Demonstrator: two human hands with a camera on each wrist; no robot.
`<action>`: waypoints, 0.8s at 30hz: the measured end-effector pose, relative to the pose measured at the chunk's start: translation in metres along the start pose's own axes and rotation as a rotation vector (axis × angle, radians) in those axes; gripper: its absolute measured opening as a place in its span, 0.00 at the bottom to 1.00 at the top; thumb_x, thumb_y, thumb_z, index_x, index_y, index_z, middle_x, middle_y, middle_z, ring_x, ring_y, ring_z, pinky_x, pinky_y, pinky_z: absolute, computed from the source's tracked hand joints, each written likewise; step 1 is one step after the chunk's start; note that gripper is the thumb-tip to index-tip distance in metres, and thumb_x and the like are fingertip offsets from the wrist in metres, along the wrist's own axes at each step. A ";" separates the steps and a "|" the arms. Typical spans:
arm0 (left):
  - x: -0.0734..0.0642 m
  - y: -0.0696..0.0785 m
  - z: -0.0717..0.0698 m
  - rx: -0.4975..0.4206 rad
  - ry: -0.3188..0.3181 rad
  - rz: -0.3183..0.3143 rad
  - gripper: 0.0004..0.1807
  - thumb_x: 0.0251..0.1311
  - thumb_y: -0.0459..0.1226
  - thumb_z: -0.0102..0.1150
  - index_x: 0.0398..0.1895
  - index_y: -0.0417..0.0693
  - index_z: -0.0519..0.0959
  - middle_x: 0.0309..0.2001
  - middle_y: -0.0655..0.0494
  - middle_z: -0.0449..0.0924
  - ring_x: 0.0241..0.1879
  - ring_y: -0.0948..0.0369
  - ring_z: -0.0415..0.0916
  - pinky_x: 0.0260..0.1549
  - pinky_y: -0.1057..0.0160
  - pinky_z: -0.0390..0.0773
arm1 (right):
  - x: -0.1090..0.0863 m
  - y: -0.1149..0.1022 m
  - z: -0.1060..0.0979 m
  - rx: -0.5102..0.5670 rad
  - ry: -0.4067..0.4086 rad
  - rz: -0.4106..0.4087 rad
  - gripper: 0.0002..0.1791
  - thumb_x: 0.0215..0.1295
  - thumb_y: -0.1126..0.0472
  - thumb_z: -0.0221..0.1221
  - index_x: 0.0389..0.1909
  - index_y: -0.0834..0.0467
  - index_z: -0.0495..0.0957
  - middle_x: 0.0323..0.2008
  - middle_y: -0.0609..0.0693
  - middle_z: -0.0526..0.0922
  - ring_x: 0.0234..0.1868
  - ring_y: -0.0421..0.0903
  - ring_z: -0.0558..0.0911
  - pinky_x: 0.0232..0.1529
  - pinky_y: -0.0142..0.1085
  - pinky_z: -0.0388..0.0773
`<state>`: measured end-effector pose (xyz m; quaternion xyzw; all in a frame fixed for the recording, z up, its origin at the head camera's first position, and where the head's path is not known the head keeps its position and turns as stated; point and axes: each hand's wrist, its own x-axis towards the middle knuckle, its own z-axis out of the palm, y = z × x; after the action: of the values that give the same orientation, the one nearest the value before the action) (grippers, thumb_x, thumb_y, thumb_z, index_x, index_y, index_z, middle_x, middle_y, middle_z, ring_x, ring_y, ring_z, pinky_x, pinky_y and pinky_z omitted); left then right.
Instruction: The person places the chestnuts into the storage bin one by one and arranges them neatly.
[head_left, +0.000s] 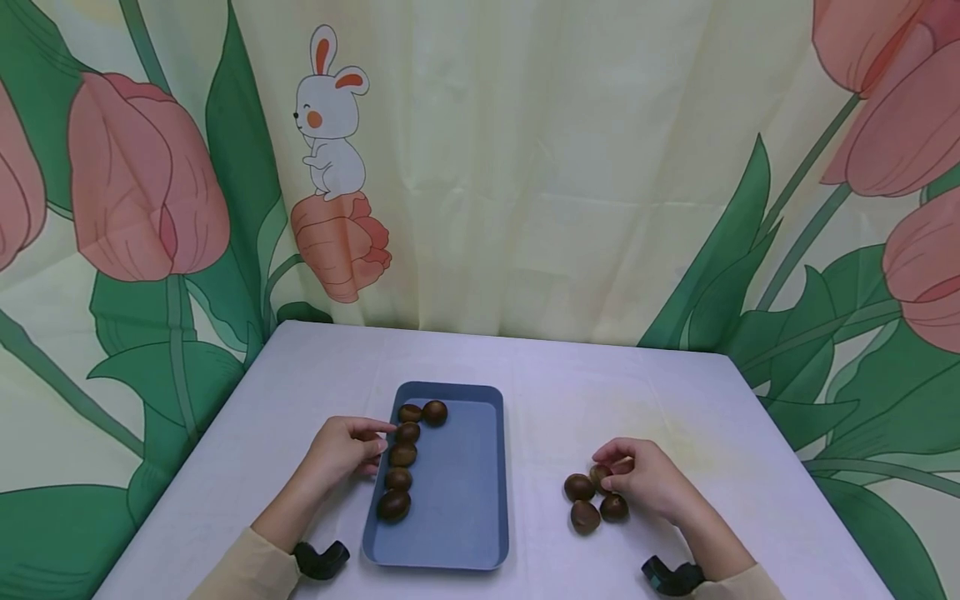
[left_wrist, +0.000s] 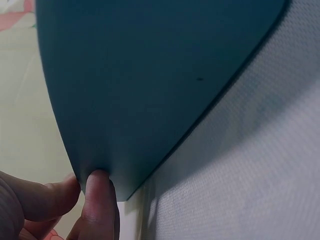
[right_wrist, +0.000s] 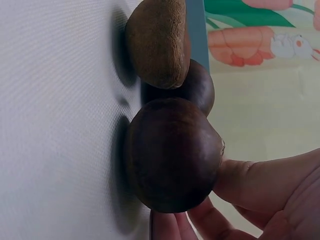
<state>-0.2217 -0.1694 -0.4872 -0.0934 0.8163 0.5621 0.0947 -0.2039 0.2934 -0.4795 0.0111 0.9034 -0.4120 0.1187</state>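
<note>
A blue rectangular tray (head_left: pixel 457 483) lies on the table with several brown chestnuts (head_left: pixel 397 479) along its left side and one chestnut (head_left: pixel 435 412) beside the far end of that line. My left hand (head_left: pixel 345 450) holds the tray's left rim; the left wrist view shows thumb and finger at the edge of the tray's outer wall (left_wrist: pixel 135 100). To the right, my right hand (head_left: pixel 637 475) pinches a chestnut (head_left: pixel 599 475) between thumb and fingers. Three other chestnuts (head_left: pixel 585 517) lie close around it. In the right wrist view, a near chestnut (right_wrist: pixel 172 155) partly hides the fingers.
A white cloth covers the table (head_left: pixel 540 400). Behind it hangs a curtain (head_left: pixel 525 167) printed with tulips and a rabbit. A dark wrist device (head_left: pixel 321 560) sits at the left cuff, another dark device (head_left: pixel 671 577) at the right.
</note>
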 end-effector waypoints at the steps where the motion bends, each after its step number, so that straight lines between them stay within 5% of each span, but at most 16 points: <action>1: 0.000 0.000 0.000 0.000 0.000 -0.001 0.14 0.68 0.26 0.67 0.53 0.44 0.91 0.38 0.48 0.83 0.31 0.58 0.81 0.29 0.61 0.88 | 0.000 0.000 0.000 0.003 0.004 0.004 0.17 0.59 0.75 0.71 0.48 0.59 0.87 0.43 0.50 0.89 0.42 0.46 0.85 0.40 0.35 0.83; 14: -0.001 0.000 0.000 -0.005 0.005 -0.007 0.14 0.68 0.26 0.67 0.53 0.44 0.91 0.38 0.48 0.84 0.31 0.58 0.81 0.29 0.60 0.88 | 0.003 -0.012 -0.001 0.013 0.057 0.039 0.14 0.64 0.69 0.72 0.50 0.56 0.88 0.46 0.51 0.88 0.46 0.48 0.82 0.42 0.35 0.84; 24: 0.000 0.000 0.000 -0.001 0.004 -0.001 0.14 0.68 0.26 0.67 0.53 0.44 0.91 0.38 0.48 0.83 0.32 0.58 0.80 0.29 0.60 0.88 | 0.004 -0.026 0.003 0.045 0.059 -0.024 0.15 0.63 0.68 0.73 0.51 0.59 0.88 0.46 0.51 0.90 0.46 0.47 0.84 0.42 0.33 0.84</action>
<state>-0.2212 -0.1694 -0.4869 -0.0951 0.8162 0.5622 0.0932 -0.2102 0.2738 -0.4633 0.0150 0.8971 -0.4330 0.0867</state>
